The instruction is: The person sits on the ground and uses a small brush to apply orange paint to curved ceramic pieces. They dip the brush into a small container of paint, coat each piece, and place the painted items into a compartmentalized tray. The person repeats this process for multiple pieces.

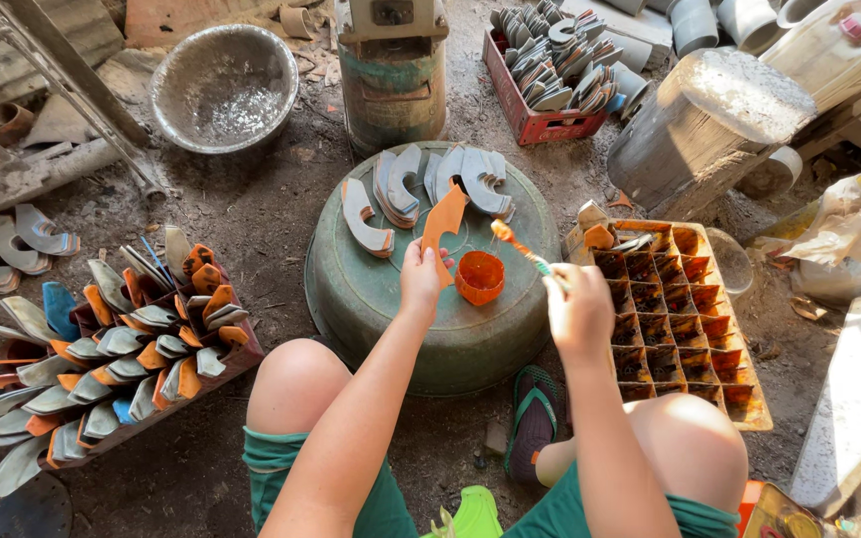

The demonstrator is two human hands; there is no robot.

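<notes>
Paint fills the small orange cup [479,277], which stands on the upturned green basin [430,329] between the two hands. The left hand [421,279] is closed around the lower end of a curved orange-painted piece [442,227] and holds it upright above the basin, just left of the cup. The right hand [580,309] pinches the handle of a thin brush [518,244], whose orange-coated tip points toward the held piece without clearly touching it.

On the far part of the basin lie several grey curved pieces [421,189], some stacked on edge and one with an orange edge.

To the right, touching the basin, sits a divided orange-stained crate [685,319]; most of its cells show nothing inside, while a few pieces rest in the cells at its far corner. On the left, a dark crate [142,349] is packed with curved pieces, grey ones mixed with orange-painted ones, spilling past its edge. At the top, a red crate [540,75] holds many grey pieces standing close together. A round metal bowl [223,88] sits at the upper left with pale residue inside, and a worn green drum [392,75] stands beyond the basin.
</notes>
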